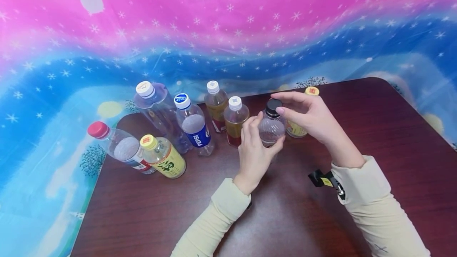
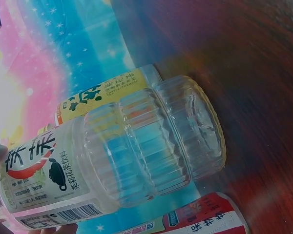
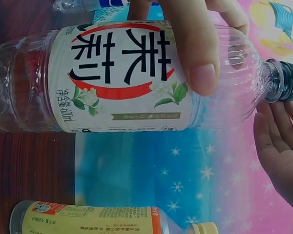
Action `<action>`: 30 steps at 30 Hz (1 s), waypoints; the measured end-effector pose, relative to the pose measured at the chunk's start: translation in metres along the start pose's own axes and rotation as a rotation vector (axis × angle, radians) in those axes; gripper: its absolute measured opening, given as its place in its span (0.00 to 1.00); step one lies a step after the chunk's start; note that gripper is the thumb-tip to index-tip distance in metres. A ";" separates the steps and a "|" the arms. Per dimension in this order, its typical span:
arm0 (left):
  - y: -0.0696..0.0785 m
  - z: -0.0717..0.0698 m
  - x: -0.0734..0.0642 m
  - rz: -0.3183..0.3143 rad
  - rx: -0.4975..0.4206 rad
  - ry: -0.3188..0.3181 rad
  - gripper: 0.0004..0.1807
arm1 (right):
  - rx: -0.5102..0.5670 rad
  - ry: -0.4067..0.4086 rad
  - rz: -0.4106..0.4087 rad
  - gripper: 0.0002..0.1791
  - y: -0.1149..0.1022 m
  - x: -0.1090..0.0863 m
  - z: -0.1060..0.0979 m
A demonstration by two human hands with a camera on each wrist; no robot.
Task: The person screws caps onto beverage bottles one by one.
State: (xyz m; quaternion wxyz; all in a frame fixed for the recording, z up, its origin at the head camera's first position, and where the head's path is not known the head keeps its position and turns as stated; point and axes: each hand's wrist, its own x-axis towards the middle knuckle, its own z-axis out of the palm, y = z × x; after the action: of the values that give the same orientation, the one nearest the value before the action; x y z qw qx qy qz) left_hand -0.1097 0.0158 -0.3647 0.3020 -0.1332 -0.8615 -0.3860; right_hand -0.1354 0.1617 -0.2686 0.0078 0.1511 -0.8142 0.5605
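A clear plastic bottle [image 1: 272,127] with a black cap [image 1: 274,107] is between my two hands. My left hand [image 1: 254,150] grips its upper body, thumb on one side and fingers on the other. The right hand [image 1: 315,118] pinches the cap between thumb and forefinger. In the right wrist view, the bottle's white label [image 3: 119,73] shows large black characters and white flowers. Its ribbed lower part [image 2: 141,146] looks empty in the left wrist view. From the head view the base is hidden behind my left hand.
Close behind my right hand is a yellow-capped bottle [image 1: 298,130]. Left of my hands stand two white-capped amber bottles [image 1: 236,124], a Pepsi bottle [image 1: 195,130], a large clear bottle [image 1: 157,110], a red-capped bottle [image 1: 125,148] and another yellow-labelled bottle [image 1: 168,160]. A patterned cloth hangs behind the table [image 1: 143,209].
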 end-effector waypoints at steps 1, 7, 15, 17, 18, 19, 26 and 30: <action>0.000 0.000 0.000 0.002 0.001 0.001 0.41 | 0.002 0.006 0.004 0.19 0.000 0.000 0.000; -0.001 0.000 0.000 0.004 0.009 0.008 0.42 | 0.052 0.007 -0.035 0.19 0.000 0.002 0.004; -0.001 0.001 -0.001 0.006 0.003 0.002 0.42 | 0.140 -0.116 -0.140 0.22 0.003 -0.001 -0.001; -0.001 0.001 -0.001 0.007 0.005 0.004 0.42 | 0.138 -0.090 -0.123 0.21 0.002 -0.001 -0.001; -0.001 0.001 -0.001 0.008 0.006 0.005 0.42 | 0.128 -0.071 -0.106 0.20 0.002 -0.002 -0.001; -0.001 0.001 -0.001 0.007 0.006 0.005 0.42 | 0.114 -0.051 -0.083 0.20 0.001 -0.002 -0.001; 0.000 0.000 0.000 0.007 0.008 0.008 0.41 | 0.017 0.035 -0.001 0.19 -0.001 -0.002 0.002; 0.000 0.000 0.000 0.003 0.003 0.002 0.41 | -0.001 -0.026 -0.067 0.23 0.000 0.000 0.003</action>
State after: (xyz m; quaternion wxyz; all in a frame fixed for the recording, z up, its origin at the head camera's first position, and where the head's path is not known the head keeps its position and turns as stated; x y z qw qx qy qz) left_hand -0.1098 0.0160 -0.3651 0.3034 -0.1335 -0.8617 -0.3843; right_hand -0.1347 0.1587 -0.2697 0.0161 0.1854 -0.8090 0.5575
